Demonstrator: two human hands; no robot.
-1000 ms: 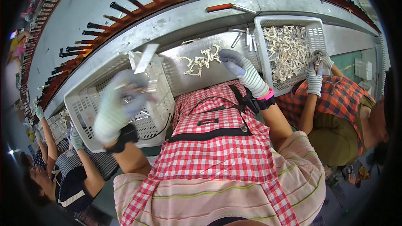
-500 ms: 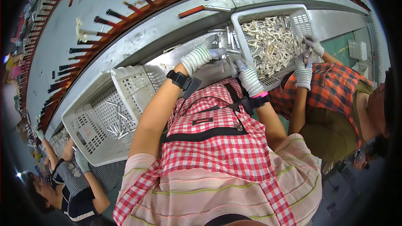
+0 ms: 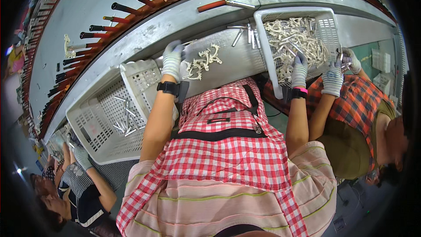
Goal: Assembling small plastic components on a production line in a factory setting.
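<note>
A shiny tube (image 3: 290, 51) in the basket (image 3: 262, 39) at upper right slants long-ways up and left by my right hand (image 3: 300, 68), and I can't tell if its fingers, or those of my blurry left hand (image 3: 172, 61) near white bits (image 3: 203, 64), are squeezed or apart.

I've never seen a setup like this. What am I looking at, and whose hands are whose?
No machine here: a person wears a downward-looking fisheye camera on the head, so straight edges bend. Their gloved left hand is beside white branched pieces on a metal surface. Their gloved right hand reaches into a pale crate of similar pieces and metal tubes; whether either hand grips something is unclear. The gloved hands farther right are a co-worker's.
</note>
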